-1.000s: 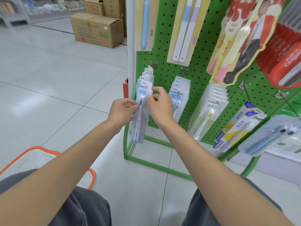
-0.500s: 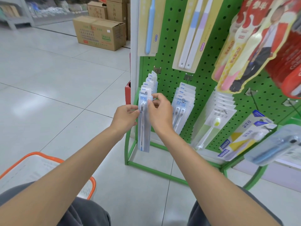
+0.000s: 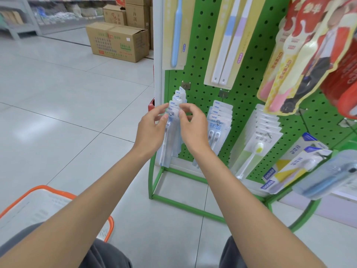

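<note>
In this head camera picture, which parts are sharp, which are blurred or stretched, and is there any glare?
Head view: left hand, right hand and the toothbrush pack they pinch are fairly sharp; red packs at the right edge are blurred and stretched by the wide lens; the far shelves at top left are soft; a soft glare patch lies on the floor tiles at left.

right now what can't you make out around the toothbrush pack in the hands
Head view:
- Back of the front toothbrush pack and how far it sits on the hook: covered by the left hand and right hand.
- Print on the pack: too small, blurred.
- Orange basket: cut by the left edge, contents partly behind the left forearm.
- Red packet: cut by the right edge.
</note>
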`<state>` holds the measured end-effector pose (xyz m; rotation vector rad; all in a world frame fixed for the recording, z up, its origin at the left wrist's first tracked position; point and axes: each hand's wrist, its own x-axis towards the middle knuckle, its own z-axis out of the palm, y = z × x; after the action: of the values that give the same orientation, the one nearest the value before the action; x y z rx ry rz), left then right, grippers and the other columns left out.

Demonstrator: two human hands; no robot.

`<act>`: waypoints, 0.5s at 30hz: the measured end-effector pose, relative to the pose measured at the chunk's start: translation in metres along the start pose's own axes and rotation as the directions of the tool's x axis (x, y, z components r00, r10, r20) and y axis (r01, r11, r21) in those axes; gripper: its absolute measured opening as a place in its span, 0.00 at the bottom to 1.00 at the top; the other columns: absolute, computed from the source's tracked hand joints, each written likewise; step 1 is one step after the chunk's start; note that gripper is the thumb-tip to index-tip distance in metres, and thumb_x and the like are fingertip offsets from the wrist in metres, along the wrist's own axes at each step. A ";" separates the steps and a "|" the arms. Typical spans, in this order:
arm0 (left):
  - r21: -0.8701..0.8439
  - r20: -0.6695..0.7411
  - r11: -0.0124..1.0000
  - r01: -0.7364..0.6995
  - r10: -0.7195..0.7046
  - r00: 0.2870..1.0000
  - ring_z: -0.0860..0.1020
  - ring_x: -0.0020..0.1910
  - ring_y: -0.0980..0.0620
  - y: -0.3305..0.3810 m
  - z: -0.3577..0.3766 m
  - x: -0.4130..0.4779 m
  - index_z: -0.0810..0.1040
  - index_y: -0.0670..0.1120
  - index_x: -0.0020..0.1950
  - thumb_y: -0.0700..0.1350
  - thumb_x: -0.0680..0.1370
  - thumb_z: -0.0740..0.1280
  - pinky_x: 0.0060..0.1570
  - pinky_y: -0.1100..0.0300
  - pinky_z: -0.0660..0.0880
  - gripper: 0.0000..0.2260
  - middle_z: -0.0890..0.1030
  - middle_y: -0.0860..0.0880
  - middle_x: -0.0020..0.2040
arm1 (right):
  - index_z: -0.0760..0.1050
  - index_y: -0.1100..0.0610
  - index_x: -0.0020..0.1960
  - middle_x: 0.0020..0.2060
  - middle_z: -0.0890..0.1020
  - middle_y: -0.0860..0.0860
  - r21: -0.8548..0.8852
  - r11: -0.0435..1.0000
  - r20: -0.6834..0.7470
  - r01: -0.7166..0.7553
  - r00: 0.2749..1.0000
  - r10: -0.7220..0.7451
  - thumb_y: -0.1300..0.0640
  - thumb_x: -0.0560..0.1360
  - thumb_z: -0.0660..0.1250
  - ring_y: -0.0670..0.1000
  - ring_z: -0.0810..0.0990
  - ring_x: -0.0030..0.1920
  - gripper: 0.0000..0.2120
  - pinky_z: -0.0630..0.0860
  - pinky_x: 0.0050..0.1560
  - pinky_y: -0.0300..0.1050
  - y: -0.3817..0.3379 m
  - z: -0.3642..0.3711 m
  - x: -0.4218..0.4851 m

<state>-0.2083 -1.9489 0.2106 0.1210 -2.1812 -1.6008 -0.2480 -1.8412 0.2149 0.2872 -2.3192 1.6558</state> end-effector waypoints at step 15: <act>0.027 -0.014 1.000 -0.008 0.008 1.000 0.79 0.48 0.61 -0.007 0.001 0.012 0.78 0.48 0.66 0.41 0.82 0.62 0.48 0.69 0.76 0.14 0.81 0.54 0.59 | 0.81 0.56 0.50 0.41 0.82 0.47 0.029 0.997 0.048 -0.067 0.997 0.066 0.60 0.79 0.65 0.45 0.79 0.42 0.06 0.78 0.48 0.42 0.001 -0.002 0.021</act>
<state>-0.2209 -1.9542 0.2075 0.1317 -2.1903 -1.5617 -0.2675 -1.8390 0.2212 0.2605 -2.3634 1.7353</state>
